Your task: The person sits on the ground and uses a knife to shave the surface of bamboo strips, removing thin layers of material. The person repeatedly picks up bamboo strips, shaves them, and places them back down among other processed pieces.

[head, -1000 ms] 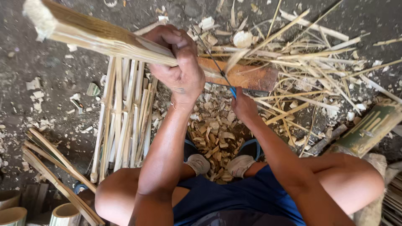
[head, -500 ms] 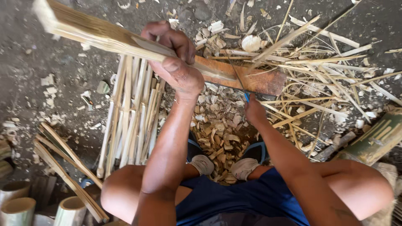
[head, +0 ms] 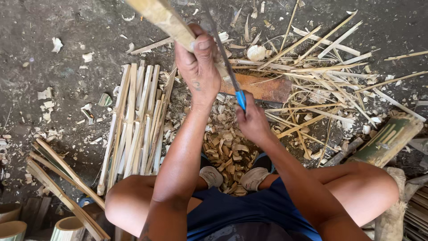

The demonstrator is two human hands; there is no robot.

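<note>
The left hand [head: 198,67] is closed tightly around a pale, thick split bamboo piece [head: 162,18]. Its long axis goes from the hand up and to the far left, out of the top edge of the picture, and the near end is hidden inside the fist. The right hand [head: 253,121] is closed around the blue handle of a long dark knife [head: 223,53]. The blade points away from the person, slightly to the far left, and lies against the bamboo piece just beside the left hand's fingers.

Under the hands a flat brown wooden board [head: 263,88] lies on the dark earth floor [head: 53,27]. To the left a row of pale split bamboo strips [head: 133,120] lies side by side, pointing near to far. To the right thin bamboo slivers [head: 321,76] are scattered crosswise. A heap of small bamboo chips [head: 225,147] is between the hands and the person's grey shoes [head: 254,177]. A green bamboo section [head: 388,138] lies at the right.
</note>
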